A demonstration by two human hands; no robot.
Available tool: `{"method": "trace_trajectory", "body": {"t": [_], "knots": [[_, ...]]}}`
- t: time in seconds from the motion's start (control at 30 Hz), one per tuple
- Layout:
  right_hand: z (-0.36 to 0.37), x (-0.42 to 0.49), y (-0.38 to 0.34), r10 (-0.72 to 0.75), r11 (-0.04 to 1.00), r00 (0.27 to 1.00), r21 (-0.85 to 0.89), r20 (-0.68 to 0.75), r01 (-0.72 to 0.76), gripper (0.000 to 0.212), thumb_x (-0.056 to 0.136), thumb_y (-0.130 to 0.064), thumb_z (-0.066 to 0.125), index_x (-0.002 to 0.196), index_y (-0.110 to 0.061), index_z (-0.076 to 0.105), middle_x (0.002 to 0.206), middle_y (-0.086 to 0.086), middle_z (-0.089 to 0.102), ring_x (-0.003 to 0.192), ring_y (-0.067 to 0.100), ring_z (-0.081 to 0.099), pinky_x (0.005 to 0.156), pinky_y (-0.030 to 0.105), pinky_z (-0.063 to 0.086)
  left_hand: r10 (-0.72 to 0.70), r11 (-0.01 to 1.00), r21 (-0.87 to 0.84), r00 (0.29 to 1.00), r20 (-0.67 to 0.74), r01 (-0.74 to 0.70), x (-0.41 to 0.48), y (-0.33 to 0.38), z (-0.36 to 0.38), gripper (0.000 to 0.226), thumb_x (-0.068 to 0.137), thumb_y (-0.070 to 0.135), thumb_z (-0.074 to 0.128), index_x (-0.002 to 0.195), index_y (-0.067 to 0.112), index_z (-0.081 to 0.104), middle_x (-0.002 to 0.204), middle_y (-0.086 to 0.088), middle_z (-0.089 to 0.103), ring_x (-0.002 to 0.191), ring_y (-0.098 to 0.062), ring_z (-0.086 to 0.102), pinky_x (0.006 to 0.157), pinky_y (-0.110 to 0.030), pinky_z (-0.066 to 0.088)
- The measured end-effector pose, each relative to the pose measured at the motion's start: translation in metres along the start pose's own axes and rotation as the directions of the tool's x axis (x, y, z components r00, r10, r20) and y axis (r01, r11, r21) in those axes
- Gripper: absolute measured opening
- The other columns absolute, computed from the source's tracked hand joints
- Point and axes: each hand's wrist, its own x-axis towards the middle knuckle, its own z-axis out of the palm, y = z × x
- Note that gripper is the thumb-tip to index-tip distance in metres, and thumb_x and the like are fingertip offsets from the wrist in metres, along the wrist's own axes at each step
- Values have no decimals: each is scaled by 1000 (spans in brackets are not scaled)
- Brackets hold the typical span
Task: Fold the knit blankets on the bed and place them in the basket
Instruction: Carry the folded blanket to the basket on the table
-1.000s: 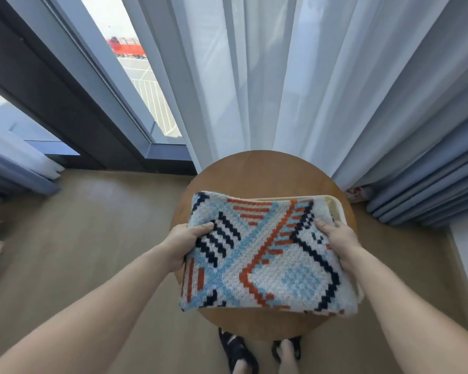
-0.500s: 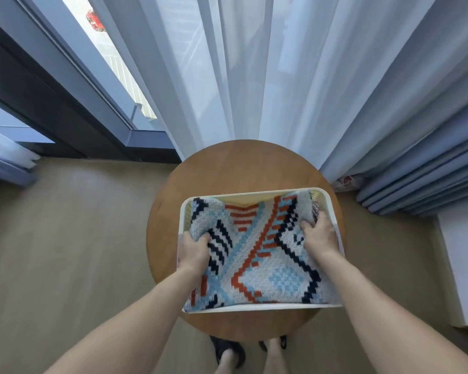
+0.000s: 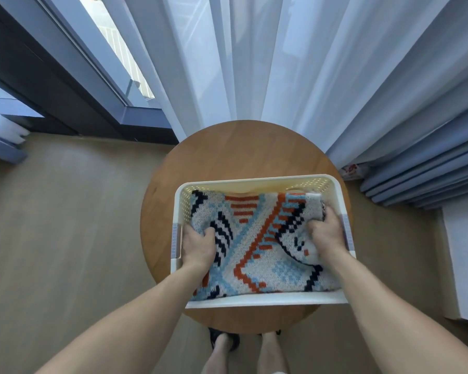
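In the white basket [image 3: 262,298] on the round bench [image 3: 241,149], the folded knit blanket [image 3: 254,238] lies flat between both hands. The left hand [image 3: 197,247] grips its left edge and the right hand [image 3: 326,238] grips its bunched right edge, fingers curled into the knit. Its long axis runs left-right, along the basket's length.

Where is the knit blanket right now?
In the head view, lower centre, the blanket lies folded inside the basket on the round table, the left hand and right hand gripping its sides.

Bare forearms [image 3: 135,314]; dark sandals [image 3: 225,340] on the feet [image 3: 270,349].
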Motion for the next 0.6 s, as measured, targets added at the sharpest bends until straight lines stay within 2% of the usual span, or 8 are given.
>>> {"method": "trace_trajectory", "body": {"t": [0.07, 0.1, 0.17, 0.2, 0.27, 0.33, 0.43, 0.6], "knots": [[2, -1, -7, -3, 993, 999, -120, -44, -2, 30, 90, -7, 53, 119, -13, 49, 110, 13, 62, 88, 25, 59, 60, 28, 46, 69, 997, 22, 998, 5, -69, -6, -6, 1, 48, 98, 24, 45, 140, 12, 25, 135, -14, 48, 109, -26, 50, 90, -38, 43], [4, -3, -12, -28, 984, 997, -175, -73, 15, 39, 90, -9, 54, 127, -10, 43, 118, 15, 59, 90, 25, 59, 60, 28, 48, 109, 992, 68, 994, 2, -109, -10, -9, 3, 56, 98, 25, 45, 145, 13, 19, 143, -15, 42, 117, -28, 48, 95, -39, 42], [10, -15, -19, -221, 941, 964, -293, -150, 171, 62, 88, -11, 55, 144, -10, 28, 139, 15, 47, 116, 28, 54, 84, 37, 53, 263, 928, 279, 964, -20, -248, -19, -13, 5, 70, 96, 30, 45, 152, 17, 6, 159, -8, 17, 144, -27, 22, 116, -40, 23], [12, -23, -20, -411, 857, 895, -410, -175, 313, 68, 86, -12, 55, 147, -10, 25, 146, 14, 40, 130, 29, 44, 102, 41, 46, 392, 843, 406, 920, -15, -353, -22, -15, 6, 73, 93, 32, 44, 153, 16, 6, 160, -5, 11, 148, -24, 11, 119, -39, 11], [19, -34, -14, -718, 559, 693, -643, -60, 524, 67, 81, -18, 54, 144, -7, 34, 148, 15, 37, 140, 32, 31, 118, 46, 25, 614, 601, 590, 784, 90, -539, -20, -14, 10, 75, 87, 36, 41, 153, 12, 14, 160, -7, 13, 149, -24, 4, 121, -38, -2], [27, -32, 1, -773, 280, 603, -747, 197, 603, 62, 80, -27, 52, 139, -10, 45, 149, 14, 39, 144, 32, 26, 120, 49, 16, 686, 383, 685, 688, 238, -620, -15, -6, 13, 74, 88, 40, 34, 153, 10, 15, 162, -10, 13, 150, -24, 0, 119, -38, -10], [31, -11, 28, -623, 98, 678, -821, 391, 563, 71, 85, -46, 43, 148, -15, 39, 161, 12, 20, 151, 31, 6, 120, 51, 6, 601, 256, 743, 704, 379, -618, 3, 3, 19, 73, 97, 47, 19, 149, 11, -16, 160, -9, -19, 145, -22, -24, 115, -37, -22], [23, 31, 41, -535, 167, 793, -884, 290, 436, 86, 87, -67, 26, 156, -20, 5, 163, 16, -8, 149, 34, -15, 120, 50, -4, 517, 281, 805, 789, 331, -522, 37, -18, 22, 83, 93, 62, 12, 150, 9, -20, 155, -12, -32, 142, -25, -33, 118, -44, -16]]}}
